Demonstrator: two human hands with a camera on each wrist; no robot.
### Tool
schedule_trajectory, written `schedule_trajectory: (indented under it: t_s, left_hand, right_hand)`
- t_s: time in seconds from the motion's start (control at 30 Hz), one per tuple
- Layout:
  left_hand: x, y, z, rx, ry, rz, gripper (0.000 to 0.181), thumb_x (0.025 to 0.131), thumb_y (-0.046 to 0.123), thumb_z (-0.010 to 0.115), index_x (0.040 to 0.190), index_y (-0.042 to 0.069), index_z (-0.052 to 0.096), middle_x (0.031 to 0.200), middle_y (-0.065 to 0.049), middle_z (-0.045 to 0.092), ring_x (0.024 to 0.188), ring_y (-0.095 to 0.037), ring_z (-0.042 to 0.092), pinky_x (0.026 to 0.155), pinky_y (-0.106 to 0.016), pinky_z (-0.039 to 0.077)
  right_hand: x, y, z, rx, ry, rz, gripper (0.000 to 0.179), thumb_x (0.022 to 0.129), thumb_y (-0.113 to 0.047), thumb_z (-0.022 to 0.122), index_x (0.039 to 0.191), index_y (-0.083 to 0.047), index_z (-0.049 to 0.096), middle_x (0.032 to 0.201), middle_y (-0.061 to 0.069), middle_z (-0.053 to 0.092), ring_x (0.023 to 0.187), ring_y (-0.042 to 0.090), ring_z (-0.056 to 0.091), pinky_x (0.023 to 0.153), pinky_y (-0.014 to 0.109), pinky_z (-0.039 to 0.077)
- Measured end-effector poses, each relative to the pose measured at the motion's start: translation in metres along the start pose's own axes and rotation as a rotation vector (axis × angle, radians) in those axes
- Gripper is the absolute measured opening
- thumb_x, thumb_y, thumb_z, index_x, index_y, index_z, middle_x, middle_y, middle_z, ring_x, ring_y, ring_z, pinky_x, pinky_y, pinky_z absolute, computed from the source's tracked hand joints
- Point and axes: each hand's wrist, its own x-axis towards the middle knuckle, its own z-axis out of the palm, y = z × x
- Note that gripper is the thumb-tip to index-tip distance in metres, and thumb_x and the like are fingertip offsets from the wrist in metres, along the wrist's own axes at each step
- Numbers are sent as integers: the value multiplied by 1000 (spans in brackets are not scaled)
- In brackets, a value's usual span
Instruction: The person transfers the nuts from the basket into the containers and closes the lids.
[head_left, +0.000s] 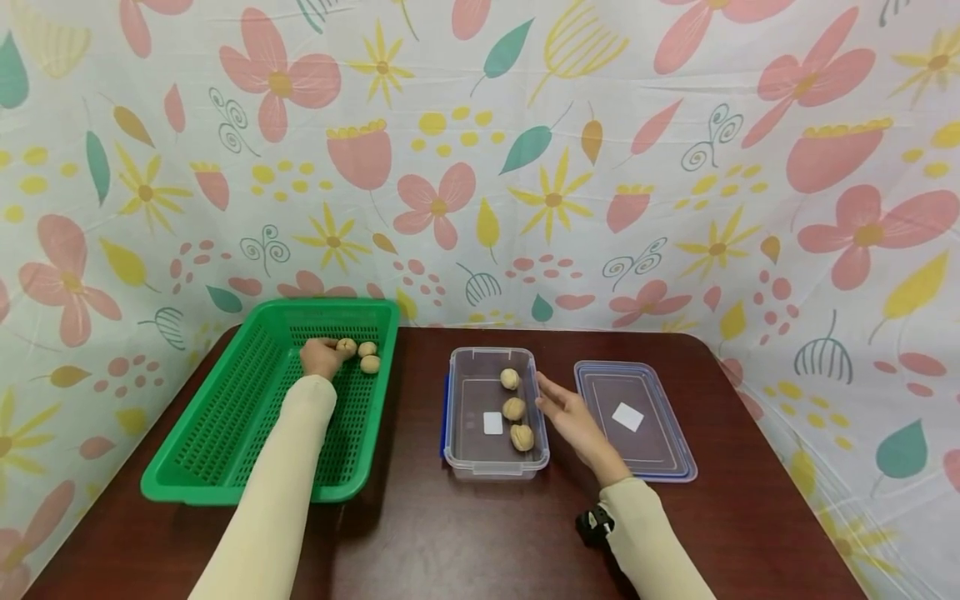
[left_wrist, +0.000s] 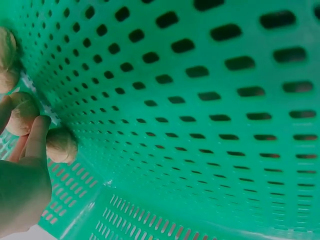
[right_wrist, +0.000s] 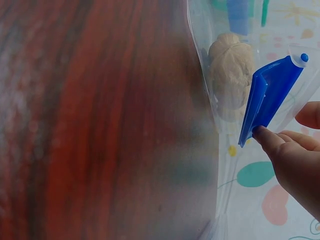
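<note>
In the head view my left hand (head_left: 321, 359) reaches into a green perforated basket (head_left: 255, 492) and pinches a walnut (head_left: 346, 347) with its fingertips. Two more walnuts lie just to the right of it, one being this walnut (head_left: 370, 364). The left wrist view shows the pinched walnut (left_wrist: 22, 114) between thumb and fingers, close to the basket wall. My right hand (head_left: 573, 421) is at the right side of a clear plastic box (head_left: 468, 364), its fingers nearly straight. The right wrist view has a fingertip touching the box's blue latch (right_wrist: 270, 92). Three walnuts (head_left: 513, 408) sit inside the box along its right side.
A clear lid (head_left: 652, 408) with a blue edge and a white label lies on the dark red-brown table (head_left: 480, 542), right of the box. Another blue latch (head_left: 446, 417) hangs on the box's left side. Behind the table stands a flower-patterned cloth (head_left: 480, 167).
</note>
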Motion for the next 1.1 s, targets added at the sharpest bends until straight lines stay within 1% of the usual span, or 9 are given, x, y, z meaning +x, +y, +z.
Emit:
schedule_trajectory:
  t_s: [0.13,0.43,0.57,0.7,0.77,0.8,0.9,0.93,1.1]
  left_hand:
    - [-6,2,-4,-33,11,13,42,95,17,63,128,-9,57,130,-28,53,122,-42,46,98,-54,45]
    - [-2,7,-13,-138,-12,45,42,94,17,64,129,-5,58,131,-26,54,126,-39,44,104,-51,41]
    - [-3,15,-17,-246,-11,33,42,92,17,67,128,-4,59,132,-22,54,132,-35,38,110,-47,36]
    - [-5,23,-19,-404,-40,-4,44,91,15,68,131,-1,58,134,-21,53,132,-30,41,109,-42,38]
    - [-4,27,-19,-425,-60,-15,45,92,15,66,134,0,56,134,-20,54,129,-29,44,107,-40,41]
    - [-4,28,-20,-468,-71,-24,45,93,14,66,135,0,55,135,-20,52,129,-29,44,107,-39,41]
    - [-7,33,-21,-501,-90,-12,46,93,13,65,136,0,54,136,-20,51,130,-28,44,107,-39,41]
    - [-9,35,-22,-451,-90,12,46,93,14,65,136,1,54,136,-20,52,129,-29,45,107,-40,41]
    - [-19,43,-25,-407,-105,65,48,93,20,66,136,3,54,136,-19,52,128,-29,46,107,-41,41]
  right_hand:
    - [0,0,0,1,-3,0,52,102,-7,47,150,0,30,152,19,31,139,33,30,113,48,28]
    - [1,1,0,-9,-3,3,52,102,-7,47,150,-1,29,152,19,30,140,33,29,113,49,28]
    - [1,0,1,-4,-4,4,52,101,-6,47,150,0,29,152,19,30,140,33,28,113,49,28]
    - [1,-1,1,-4,-4,-1,52,101,-6,46,150,1,29,152,20,30,140,33,28,113,49,28]
    - [0,-1,1,-6,-4,-4,52,101,-5,46,149,2,29,152,20,30,140,33,28,113,49,28]
    - [0,-2,1,-5,-3,-4,52,101,-5,46,149,2,29,152,20,30,140,33,28,113,48,28]
    - [0,-2,1,-5,-4,-4,51,101,-5,46,149,2,29,152,20,29,140,33,28,113,48,28]
    - [1,-2,1,-5,-5,-1,52,101,-5,46,149,2,29,152,20,29,140,33,28,113,49,28]
    - [1,-2,0,4,-9,-3,52,101,-5,47,149,3,29,152,20,29,140,34,28,113,49,27]
